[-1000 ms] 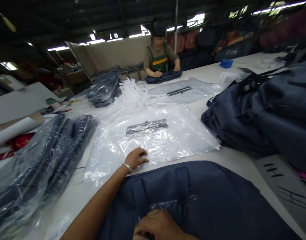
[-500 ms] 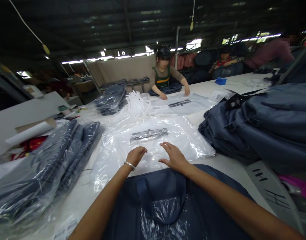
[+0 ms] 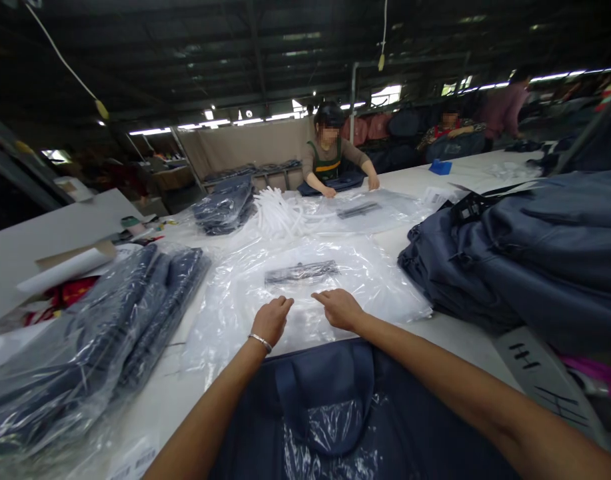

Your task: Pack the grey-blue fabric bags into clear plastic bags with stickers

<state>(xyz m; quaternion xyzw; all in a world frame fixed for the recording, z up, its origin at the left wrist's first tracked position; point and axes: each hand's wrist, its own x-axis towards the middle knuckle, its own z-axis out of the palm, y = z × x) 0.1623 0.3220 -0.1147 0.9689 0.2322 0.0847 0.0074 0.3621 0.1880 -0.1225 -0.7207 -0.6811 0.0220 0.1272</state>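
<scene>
A pile of clear plastic bags (image 3: 245, 283), with dark print (image 3: 301, 272) on the top one, lies in front of me. My left hand (image 3: 272, 320), with a silver bangle at the wrist, pinches the near part of the top bag with thumb and fingertips. Facing it a short way to the right, my right hand (image 3: 338, 308) is closed in a pinch on the same bag. Under my forearms, nearest to me, lies a navy blue bag (image 3: 255, 413) with a carry handle (image 3: 288, 397) and a plastic-wrapped patch on its front.
Plastic-wrapped navy bags (image 3: 110, 327) lie at the left. Unwrapped navy bags (image 3: 510, 247) are heaped at the right. Beyond the plastic pile are white cords (image 3: 278, 212) and a blue box (image 3: 440, 167). A co-worker (image 3: 328, 157) handles plastic across the table.
My right hand has closed from spread fingers into a pinch on the plastic. My left fingers stay pinched. A person in the right background has moved left and stands more upright.
</scene>
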